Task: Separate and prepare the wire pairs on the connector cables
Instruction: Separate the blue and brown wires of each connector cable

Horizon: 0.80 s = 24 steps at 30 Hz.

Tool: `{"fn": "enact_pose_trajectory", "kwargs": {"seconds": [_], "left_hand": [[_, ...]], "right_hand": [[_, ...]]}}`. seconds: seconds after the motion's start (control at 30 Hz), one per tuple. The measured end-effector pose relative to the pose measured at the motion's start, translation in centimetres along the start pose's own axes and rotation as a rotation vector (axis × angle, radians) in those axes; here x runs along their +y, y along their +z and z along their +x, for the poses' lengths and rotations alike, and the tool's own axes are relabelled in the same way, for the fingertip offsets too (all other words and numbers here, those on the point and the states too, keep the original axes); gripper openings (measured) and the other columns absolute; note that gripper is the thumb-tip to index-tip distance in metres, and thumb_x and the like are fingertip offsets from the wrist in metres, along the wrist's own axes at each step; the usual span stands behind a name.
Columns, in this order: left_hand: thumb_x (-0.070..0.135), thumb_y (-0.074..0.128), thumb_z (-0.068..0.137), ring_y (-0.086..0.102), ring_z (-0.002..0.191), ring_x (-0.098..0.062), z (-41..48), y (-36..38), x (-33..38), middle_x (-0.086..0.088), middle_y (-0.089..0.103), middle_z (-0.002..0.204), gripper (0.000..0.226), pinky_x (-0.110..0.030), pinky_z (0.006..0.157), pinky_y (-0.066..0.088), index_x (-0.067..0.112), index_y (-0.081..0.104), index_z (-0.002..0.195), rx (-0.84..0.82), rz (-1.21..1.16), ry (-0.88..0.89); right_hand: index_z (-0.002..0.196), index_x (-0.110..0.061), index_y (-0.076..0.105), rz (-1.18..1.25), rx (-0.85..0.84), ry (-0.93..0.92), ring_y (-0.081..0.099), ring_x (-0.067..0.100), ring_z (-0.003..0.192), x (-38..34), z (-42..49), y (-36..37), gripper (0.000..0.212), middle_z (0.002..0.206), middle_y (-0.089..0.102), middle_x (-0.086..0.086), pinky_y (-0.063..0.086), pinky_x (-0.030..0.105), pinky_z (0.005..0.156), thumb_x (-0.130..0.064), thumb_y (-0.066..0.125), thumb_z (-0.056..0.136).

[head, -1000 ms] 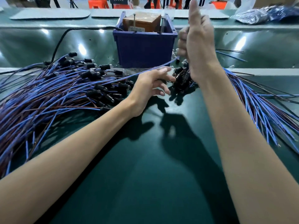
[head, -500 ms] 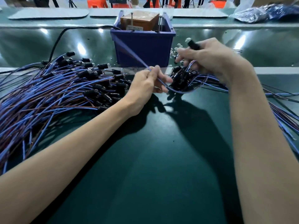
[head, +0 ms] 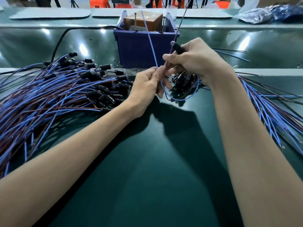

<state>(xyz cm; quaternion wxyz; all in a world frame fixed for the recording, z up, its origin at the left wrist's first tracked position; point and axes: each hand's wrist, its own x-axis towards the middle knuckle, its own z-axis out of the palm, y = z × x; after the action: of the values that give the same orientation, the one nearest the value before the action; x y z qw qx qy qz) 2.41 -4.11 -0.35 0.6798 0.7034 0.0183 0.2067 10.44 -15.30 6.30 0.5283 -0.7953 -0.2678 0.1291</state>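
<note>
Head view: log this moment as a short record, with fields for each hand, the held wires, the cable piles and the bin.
left hand: pinches the blue wire
right hand: grips the black connector
brown wire: rises apart from the blue one
left pile: cables, connectors toward the middle
right pile: cables fanned out on the table
bin: blue, behind the hands, holds a cardboard box

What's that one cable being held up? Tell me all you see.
The held cable has a black connector with a clear tip, gripped by the right hand. Its thin blue and brown wires rise spread apart from the left hand, which pinches them; the blue loops below both hands.
</note>
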Motion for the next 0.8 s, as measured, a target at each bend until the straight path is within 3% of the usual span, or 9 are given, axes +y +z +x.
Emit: {"fn": "enact_pose_trajectory", "kwargs": {"seconds": [0.13, 0.3, 0.43, 0.53, 0.8], "left_hand": [[0.014, 0.037, 0.104, 0.049, 0.038, -0.006, 0.3, 0.0, 0.0, 0.004, 0.068, 0.064, 0.025, -0.016, 0.049, 0.044, 0.011, 0.058, 0.090, 0.098, -0.056, -0.035], [0.012, 0.031, 0.105, 0.044, 0.040, -0.003, 0.6, -0.1, -0.2, 0.000, 0.055, 0.066, 0.025, -0.014, 0.047, 0.038, 0.006, 0.055, 0.110, 0.226, -0.060, -0.067], [0.011, 0.035, 0.104, 0.038, 0.041, 0.000, 0.8, -0.1, -0.4, 0.008, 0.047, 0.051, 0.018, -0.014, 0.040, 0.030, 0.014, 0.052, 0.108, 0.305, -0.063, -0.054], [0.011, 0.037, 0.103, 0.038, 0.041, 0.001, 0.9, -0.1, -0.3, 0.013, 0.045, 0.043, 0.016, -0.013, 0.039, 0.028, 0.022, 0.048, 0.100, 0.328, -0.084, -0.061], [0.008, 0.035, 0.102, 0.043, 0.044, 0.002, 0.9, -0.1, -0.1, 0.009, 0.045, 0.053, 0.015, -0.014, 0.041, 0.031, 0.018, 0.046, 0.102, 0.454, -0.114, -0.085]], "right_hand": [[0.078, -0.003, 0.061, 0.109, 0.106, 0.024, 0.060, 0.004, 0.042, -0.4, 0.0, 0.3, 0.019, 0.075, 0.070, 0.012, 0.035, 0.008, 0.038, -0.011, 0.058, 0.095], [0.083, -0.004, 0.065, 0.024, 0.183, 0.026, 0.046, -0.001, 0.035, -0.3, 0.4, 0.5, 0.019, 0.063, 0.064, 0.002, 0.033, 0.008, 0.038, -0.012, 0.053, 0.096], [0.095, 0.002, 0.065, 0.078, 0.225, 0.035, 0.046, 0.000, 0.038, -0.3, 0.7, 0.8, 0.017, 0.060, 0.054, -0.002, 0.034, 0.011, 0.041, -0.008, 0.051, 0.095], [0.092, -0.005, 0.064, 0.028, 0.215, 0.037, 0.043, -0.001, 0.037, -0.3, 0.7, 0.8, 0.015, 0.060, 0.052, -0.003, 0.032, 0.011, 0.039, -0.010, 0.050, 0.094], [0.086, -0.011, 0.064, -0.021, 0.179, 0.036, 0.041, -0.002, 0.032, -0.5, 0.5, 1.2, 0.017, 0.060, 0.051, -0.002, 0.028, 0.010, 0.036, -0.012, 0.050, 0.095]]}}
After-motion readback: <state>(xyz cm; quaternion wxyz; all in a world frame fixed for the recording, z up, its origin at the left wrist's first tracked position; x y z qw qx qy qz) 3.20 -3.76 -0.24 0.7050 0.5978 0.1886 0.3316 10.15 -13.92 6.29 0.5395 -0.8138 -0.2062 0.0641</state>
